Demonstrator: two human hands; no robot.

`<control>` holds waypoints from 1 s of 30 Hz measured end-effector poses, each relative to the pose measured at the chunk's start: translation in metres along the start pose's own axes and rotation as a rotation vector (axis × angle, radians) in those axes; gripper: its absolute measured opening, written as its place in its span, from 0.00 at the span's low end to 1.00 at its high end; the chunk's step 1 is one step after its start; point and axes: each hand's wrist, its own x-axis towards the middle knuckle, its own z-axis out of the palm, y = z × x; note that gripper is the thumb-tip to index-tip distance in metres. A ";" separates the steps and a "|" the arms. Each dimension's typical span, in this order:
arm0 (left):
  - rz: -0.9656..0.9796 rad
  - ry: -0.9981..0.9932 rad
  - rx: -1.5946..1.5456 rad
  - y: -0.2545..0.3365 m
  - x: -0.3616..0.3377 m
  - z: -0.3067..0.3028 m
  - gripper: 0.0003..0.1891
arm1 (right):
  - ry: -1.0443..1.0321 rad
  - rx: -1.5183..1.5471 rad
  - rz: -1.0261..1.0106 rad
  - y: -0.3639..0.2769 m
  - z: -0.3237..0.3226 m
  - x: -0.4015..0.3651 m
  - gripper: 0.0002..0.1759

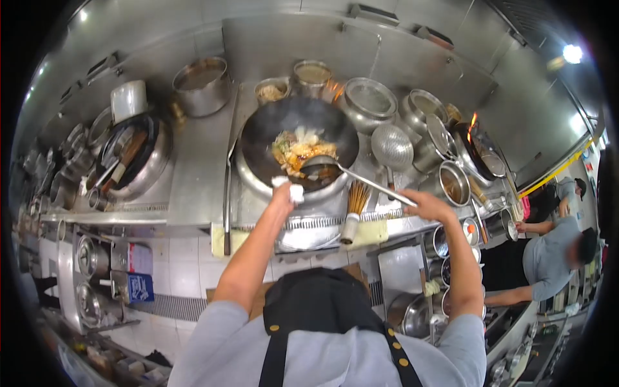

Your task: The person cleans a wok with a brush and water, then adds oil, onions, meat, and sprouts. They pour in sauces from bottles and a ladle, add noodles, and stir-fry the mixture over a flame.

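Straight ahead of both grips, little free room: wok (258, 129) ringed at the back by steel pots (367, 100) and seasoning bowls (311, 72), with a round strainer (392, 147) just right of its rim. At the near edge of the wok, left grip (282, 197) closed tight on a white cloth (296, 192), pressed with it against the rim. Well to the right of the wok, right grip (427, 204) wrapped around the end of the handle of a long ladle (320, 169), held out past the front edge of the bench (193, 174). From that grip, handle slanting up and left across the rim. Ladle bowl down inside the wok, touching the stir-fried food (293, 151), just beyond the left grip and the cloth. Between the two grips, below the handle, a bamboo brush (354, 208) standing at the bench edge. Left of the left grip, bare steel bench, then a second wok (132, 155) full of utensils, well apart. Right of the right grip, more pots, an open flame (472, 120), and a co-worker (551, 258) bent over the next station, clear of both grips.
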 end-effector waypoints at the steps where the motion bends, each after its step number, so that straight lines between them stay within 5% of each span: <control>1: -0.039 0.011 0.014 0.005 -0.008 -0.005 0.07 | -0.033 0.024 0.094 -0.008 -0.001 0.007 0.35; 6: -0.058 -0.088 0.023 0.022 -0.025 -0.003 0.06 | -0.044 -0.060 -0.039 -0.020 -0.002 0.017 0.33; 8: -0.069 -0.049 0.043 0.034 -0.033 -0.002 0.06 | -0.102 -0.024 0.096 -0.063 -0.013 0.019 0.32; 11: -0.100 -0.028 0.012 0.052 -0.090 0.023 0.06 | -0.019 -0.116 0.008 -0.040 0.004 0.035 0.32; 15: 0.044 -0.122 0.016 0.019 -0.061 -0.026 0.04 | 0.096 -0.022 -0.022 -0.014 0.059 0.080 0.33; 18: 0.232 -0.128 0.145 -0.019 -0.103 -0.063 0.19 | 0.233 -0.085 0.203 -0.041 0.094 0.085 0.35; 20: 0.327 -0.085 0.220 -0.015 -0.140 -0.063 0.24 | 0.391 -0.105 0.097 -0.054 0.108 0.076 0.36; 22: 0.278 -0.020 0.066 -0.004 -0.122 -0.049 0.17 | 0.268 -0.041 0.179 -0.075 0.100 0.066 0.34; 24: 0.102 -0.155 0.047 0.021 -0.063 -0.044 0.01 | 0.032 0.334 0.295 -0.111 0.068 0.064 0.35; 26: 0.068 -0.082 0.024 0.045 -0.053 -0.014 0.03 | -0.044 0.317 0.292 -0.112 0.057 0.062 0.35; 28: -0.010 -0.058 -0.007 0.053 -0.071 0.005 0.04 | 0.051 0.125 -0.030 -0.077 0.057 0.076 0.34; 30: -0.003 -0.025 0.004 0.055 -0.085 0.009 0.05 | -0.021 0.136 0.062 -0.081 0.049 0.079 0.33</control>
